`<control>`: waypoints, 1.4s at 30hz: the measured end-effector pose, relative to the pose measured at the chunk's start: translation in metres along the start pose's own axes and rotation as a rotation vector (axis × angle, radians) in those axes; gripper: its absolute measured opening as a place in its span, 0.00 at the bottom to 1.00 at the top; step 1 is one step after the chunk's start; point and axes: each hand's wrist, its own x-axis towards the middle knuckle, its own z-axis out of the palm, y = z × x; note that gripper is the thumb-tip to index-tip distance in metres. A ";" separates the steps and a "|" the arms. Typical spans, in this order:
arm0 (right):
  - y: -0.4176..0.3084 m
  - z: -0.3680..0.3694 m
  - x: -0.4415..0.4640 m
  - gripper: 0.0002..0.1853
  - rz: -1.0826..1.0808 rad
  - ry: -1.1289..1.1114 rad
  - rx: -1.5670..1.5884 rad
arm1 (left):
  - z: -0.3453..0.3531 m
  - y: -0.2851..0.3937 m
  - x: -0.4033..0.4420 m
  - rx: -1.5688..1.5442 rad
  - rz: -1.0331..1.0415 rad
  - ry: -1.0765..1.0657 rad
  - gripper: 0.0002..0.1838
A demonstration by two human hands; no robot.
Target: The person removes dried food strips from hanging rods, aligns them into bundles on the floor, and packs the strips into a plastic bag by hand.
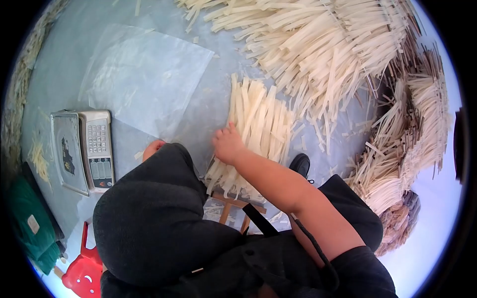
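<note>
A bundle of flat, pale strips that look like dried noodles (266, 116) lies on a small wooden stand (226, 211) between my knees. My right hand (228, 145) rests on the bundle's left edge, its fingers apart and slightly bent, not closed around the strips. Only a small part of my left hand (153, 149) shows beyond my left knee; its fingers are mostly hidden. Near it lies a clear plastic sheet (149, 74), spread flat on the grey surface.
A digital scale (99, 144) with a metal pan stands at left. Large piles of similar strips (318, 54) cover the upper right, with more on thin sticks (422, 119) at far right. A red bear-shaped seat (84, 275) and green cloth (32, 228) are at lower left.
</note>
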 end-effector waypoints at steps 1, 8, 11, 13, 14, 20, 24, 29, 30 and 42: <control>0.001 -0.004 -0.003 0.20 0.031 -0.060 -0.036 | 0.002 0.002 -0.001 -0.003 -0.024 0.016 0.20; 0.010 0.018 -0.019 0.18 0.032 0.082 -0.017 | 0.006 0.003 -0.004 -0.048 -0.093 0.096 0.19; 0.014 0.008 -0.053 0.16 -0.087 0.392 0.151 | 0.004 0.009 -0.012 -0.069 -0.097 0.129 0.19; 0.023 -0.009 -0.083 0.16 -0.075 0.471 0.176 | -0.001 0.012 -0.022 -0.087 -0.094 0.145 0.19; 0.030 -0.019 -0.101 0.17 -0.084 0.545 0.201 | -0.003 0.014 -0.026 -0.099 -0.087 0.151 0.18; 0.111 -0.099 -0.246 0.21 0.264 0.067 0.287 | -0.014 0.028 -0.062 -0.173 -0.016 0.156 0.18; 0.148 -0.133 -0.384 0.22 0.717 0.131 0.321 | -0.024 0.040 -0.095 -0.220 0.054 0.152 0.17; 0.128 -0.090 -0.537 0.21 1.137 0.187 1.032 | -0.037 0.064 -0.135 -0.329 0.186 0.132 0.17; 0.118 -0.069 -0.554 0.21 1.244 0.320 1.310 | -0.042 0.071 -0.143 -0.355 0.221 0.129 0.17; 0.088 -0.019 -0.602 0.34 1.212 0.494 0.598 | -0.098 0.204 -0.268 -0.578 0.823 0.483 0.15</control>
